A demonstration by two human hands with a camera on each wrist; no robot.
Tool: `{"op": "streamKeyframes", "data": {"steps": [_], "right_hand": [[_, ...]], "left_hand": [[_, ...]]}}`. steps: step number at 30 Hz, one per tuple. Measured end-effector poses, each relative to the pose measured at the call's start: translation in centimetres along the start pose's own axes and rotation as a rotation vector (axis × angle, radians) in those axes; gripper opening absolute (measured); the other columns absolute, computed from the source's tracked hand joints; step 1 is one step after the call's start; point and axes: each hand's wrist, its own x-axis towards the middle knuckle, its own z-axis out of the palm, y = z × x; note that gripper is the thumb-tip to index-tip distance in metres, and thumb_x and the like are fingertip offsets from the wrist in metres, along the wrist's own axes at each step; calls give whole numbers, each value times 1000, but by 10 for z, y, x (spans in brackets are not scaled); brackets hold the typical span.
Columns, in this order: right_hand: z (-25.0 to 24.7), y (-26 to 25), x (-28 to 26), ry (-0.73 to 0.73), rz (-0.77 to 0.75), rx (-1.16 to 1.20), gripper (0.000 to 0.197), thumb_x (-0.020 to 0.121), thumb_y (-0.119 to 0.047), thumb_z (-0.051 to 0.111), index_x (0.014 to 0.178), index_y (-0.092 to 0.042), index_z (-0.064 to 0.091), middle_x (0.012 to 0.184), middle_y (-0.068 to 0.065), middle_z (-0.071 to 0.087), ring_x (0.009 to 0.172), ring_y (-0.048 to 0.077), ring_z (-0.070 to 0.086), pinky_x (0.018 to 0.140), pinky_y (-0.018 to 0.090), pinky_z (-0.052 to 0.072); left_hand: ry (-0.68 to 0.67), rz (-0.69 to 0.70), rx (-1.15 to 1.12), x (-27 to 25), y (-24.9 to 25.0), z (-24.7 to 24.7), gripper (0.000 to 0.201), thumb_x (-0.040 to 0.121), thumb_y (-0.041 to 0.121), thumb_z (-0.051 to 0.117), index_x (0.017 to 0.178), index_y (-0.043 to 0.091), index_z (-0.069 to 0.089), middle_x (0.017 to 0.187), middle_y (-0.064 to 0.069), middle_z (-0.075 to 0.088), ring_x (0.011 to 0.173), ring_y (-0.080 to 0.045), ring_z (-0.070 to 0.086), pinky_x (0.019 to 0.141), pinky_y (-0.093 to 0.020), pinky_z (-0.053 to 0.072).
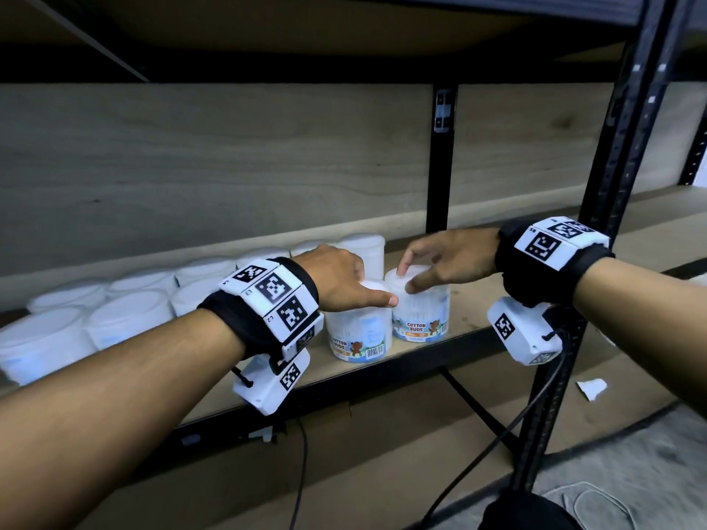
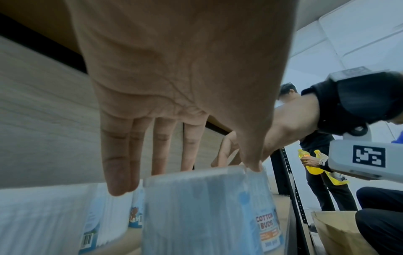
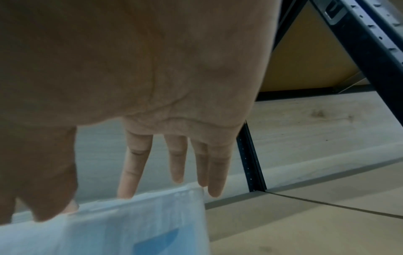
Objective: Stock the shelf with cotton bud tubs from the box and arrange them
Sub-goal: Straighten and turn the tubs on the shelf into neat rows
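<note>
Two cotton bud tubs stand side by side at the shelf's front edge. My left hand (image 1: 367, 288) lies over the lid of the left tub (image 1: 357, 338), fingers straight and thumb stretched to the rim beside the other tub. The left wrist view shows the same hand (image 2: 187, 172) spread above that tub (image 2: 207, 207), thumb tip on the lid edge. My right hand (image 1: 407, 279) touches the lid of the right tub (image 1: 421, 319) with index fingertip and thumb. In the right wrist view its fingers (image 3: 128, 172) hang straight over the tub (image 3: 130, 224).
Several white-lidded tubs (image 1: 126, 311) fill the shelf to the left in rows. Bare shelf board (image 1: 482, 300) lies right of the two tubs, up to a black upright (image 1: 608, 193). A cardboard box (image 2: 338, 233) and a standing person with yellow bottles (image 2: 309, 162) are off to the right.
</note>
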Motion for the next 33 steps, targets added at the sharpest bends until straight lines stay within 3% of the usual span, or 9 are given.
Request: {"op": "streamKeyframes", "data": {"steps": [2, 5, 9, 14, 18, 22, 28, 33], "right_hand": [[-3, -3, -3, 30, 10, -36, 37, 85, -53, 67, 118, -38, 61, 130, -13, 56, 123, 10, 51, 103, 28, 38], [-8, -7, -6, 19, 52, -120, 45, 82, -61, 64, 121, -38, 60, 125, -10, 55, 122, 14, 53, 102, 31, 41], [-7, -10, -3, -26, 111, -144, 53, 75, -68, 67, 119, -41, 60, 128, -6, 57, 112, 20, 61, 100, 38, 49], [-4, -10, -2, -26, 114, -147, 47, 76, -63, 69, 116, -39, 62, 127, -4, 61, 109, 21, 64, 99, 38, 50], [-3, -10, -4, 7, 90, -139, 41, 81, -54, 70, 117, -37, 63, 133, -6, 57, 116, 16, 56, 101, 32, 44], [-2, -9, -6, 18, 55, -124, 38, 84, -47, 70, 119, -36, 63, 136, -5, 54, 121, 14, 52, 97, 26, 40], [2, -6, -3, 6, 20, -64, 34, 81, -39, 73, 114, -39, 64, 134, -6, 58, 119, 12, 54, 102, 28, 44], [3, -2, 1, -15, 5, -17, 33, 81, -33, 73, 112, -40, 63, 135, -5, 57, 110, 8, 53, 88, 22, 41]], "left_hand": [[-22, 54, -38, 1, -2, -1, 74, 75, 81, 51, 133, 36, 53, 140, 4, 53, 125, -18, 49, 98, -32, 42], [-87, 134, -85, 1, -6, -6, 64, 78, 71, 59, 135, 45, 47, 144, 9, 48, 127, -15, 48, 99, -26, 39], [-145, 165, -125, 4, -12, -10, 56, 83, 53, 66, 136, 49, 45, 143, 13, 45, 131, -14, 44, 73, -16, 40], [-170, 190, -139, 5, -16, -12, 52, 87, 42, 65, 135, 50, 48, 138, 17, 50, 125, -9, 46, 85, -17, 38], [-174, 182, -124, 4, -14, -14, 52, 84, 49, 67, 134, 50, 50, 139, 17, 51, 109, -7, 50, 99, -23, 39], [-165, 154, -101, 4, -15, -15, 56, 81, 60, 65, 134, 47, 52, 141, 14, 51, 125, -10, 49, 109, -29, 36], [-92, 47, -145, 6, -14, -9, 59, 70, 74, 65, 120, 43, 61, 117, 10, 58, 103, -13, 54, 90, -25, 41], [-55, -32, -114, 9, -12, -2, 67, 65, 84, 59, 111, 36, 59, 115, 6, 59, 102, -18, 57, 86, -31, 47]]}}
